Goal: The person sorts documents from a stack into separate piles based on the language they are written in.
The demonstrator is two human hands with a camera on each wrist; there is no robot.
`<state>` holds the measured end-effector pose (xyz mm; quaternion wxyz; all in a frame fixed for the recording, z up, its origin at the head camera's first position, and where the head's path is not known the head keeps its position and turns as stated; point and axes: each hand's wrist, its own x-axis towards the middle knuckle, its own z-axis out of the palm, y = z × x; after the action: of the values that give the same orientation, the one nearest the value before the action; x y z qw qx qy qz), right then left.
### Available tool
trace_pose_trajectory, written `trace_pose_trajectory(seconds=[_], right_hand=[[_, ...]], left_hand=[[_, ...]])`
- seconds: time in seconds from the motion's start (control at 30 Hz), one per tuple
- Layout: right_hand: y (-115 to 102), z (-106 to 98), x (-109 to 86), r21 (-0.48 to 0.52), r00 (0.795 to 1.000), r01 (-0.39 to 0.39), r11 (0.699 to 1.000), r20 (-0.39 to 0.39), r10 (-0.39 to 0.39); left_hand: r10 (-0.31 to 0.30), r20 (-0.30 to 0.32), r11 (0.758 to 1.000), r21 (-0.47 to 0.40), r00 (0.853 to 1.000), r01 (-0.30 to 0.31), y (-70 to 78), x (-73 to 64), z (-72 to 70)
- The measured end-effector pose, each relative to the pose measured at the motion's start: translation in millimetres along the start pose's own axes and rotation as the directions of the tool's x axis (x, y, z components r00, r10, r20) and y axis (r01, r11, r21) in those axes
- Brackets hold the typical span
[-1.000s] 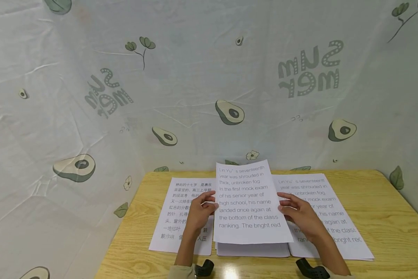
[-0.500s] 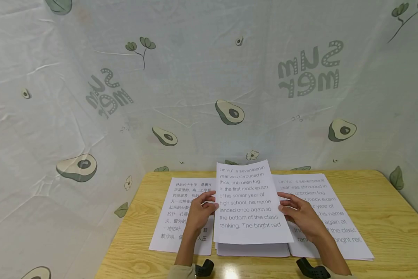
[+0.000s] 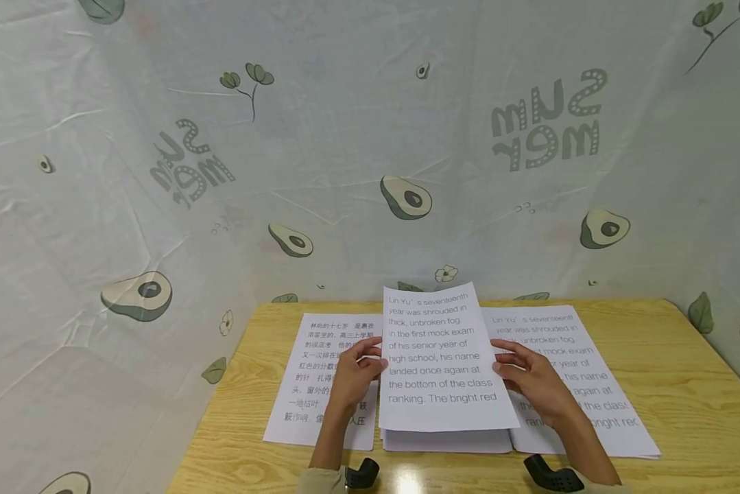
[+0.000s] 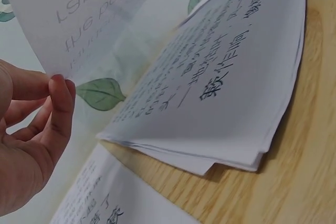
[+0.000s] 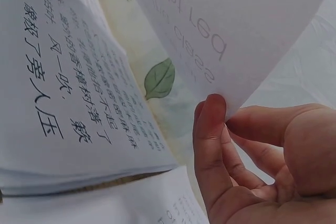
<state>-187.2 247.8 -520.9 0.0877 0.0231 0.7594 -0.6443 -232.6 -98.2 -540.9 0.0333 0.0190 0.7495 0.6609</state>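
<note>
Two side edges of a printed sheet [image 3: 439, 363] are being pinched by my left hand [image 3: 354, 376] and right hand [image 3: 533, 384] as I'm holding it above the middle stack [image 3: 446, 442], tabletop [image 3: 693, 391] stretching beyond the right pile [image 3: 613, 412].

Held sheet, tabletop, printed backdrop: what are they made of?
Held sheet: likely matte paper; thin, print shows through from behind in wrist views.
Tabletop: wood or wood-look laminate, some gloss; grain plus a bright reflection.
Backdrop: fabric or plastic sheeting, can't tell; mostly matte, fine creases.
</note>
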Motion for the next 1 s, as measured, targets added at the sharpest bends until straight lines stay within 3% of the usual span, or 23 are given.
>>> trace_pose_trajectory(seconds=[0.17, 0.33, 0.63, 1.0], right_hand=[[6, -13, -4.2, -0.021, 1.000, -0.011, 1.000, 0.012, 0.011], [21, -36, -10.5, -0.065, 1.000, -0.027, 0.998, 0.003, 0.027], [38, -78, -19.0, -0.140, 0.997, -0.073, 0.987, -0.049, 0.067], [48, -124, -28.2, -0.104, 0.991, -0.119, 0.988, -0.078, 0.111]], left_hand=[[0.001, 0.006, 1.000, -0.031, 1.000, 0.000, -1.4, -1.3, 14.5], [0.004, 0.009, 0.999, -0.051, 1.000, -0.003, -3.6, -3.0, 43.9], [0.034, -0.007, 0.999, 0.018, 0.999, -0.034, 3.5, -8.5, 96.0], [0.048, -0.020, 0.999, 0.003, 0.999, -0.048, 1.9, -9.1, 145.6]])
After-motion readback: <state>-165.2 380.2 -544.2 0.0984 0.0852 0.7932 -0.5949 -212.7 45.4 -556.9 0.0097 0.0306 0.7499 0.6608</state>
